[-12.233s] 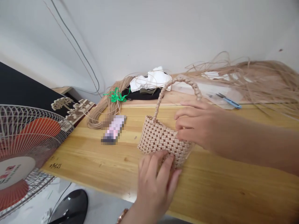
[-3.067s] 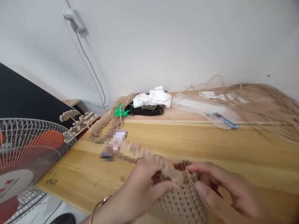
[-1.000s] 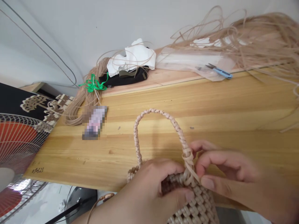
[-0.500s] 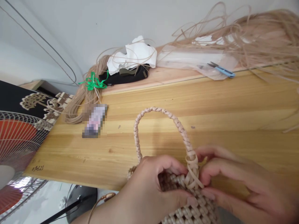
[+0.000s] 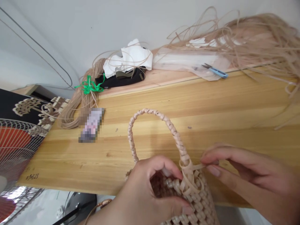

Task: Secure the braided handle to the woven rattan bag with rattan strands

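Your woven bag (image 5: 202, 203) sits low in the view, right of centre, at the near edge of the wooden table (image 5: 112, 170), its lower part cut off by the bottom of the view. Its mouth faces up, toward you, and the long axis of that mouth runs from left to right, dipping a little toward the right end. The braided handle (image 5: 172, 127) arches up and away from you, its crown pointing toward the wall (image 5: 112, 18); one foot drops behind your left hand (image 5: 145, 190), the other meets the rim at the right, where flat loops cross around its base. Your left hand has the bag by its rim, thumb and forefinger spread across the mouth, the thumb lying on the near wall; the other fingers are hidden. Your right hand (image 5: 243, 176) has a narrow pinch, thumb against fingertips, on a thin strip (image 5: 198, 167) that reaches rightward from the handle's base, nearly level and apparently taut. Well beyond your hands, the blue snips (image 5: 215, 71) point their blades leftward, slightly toward the wall.
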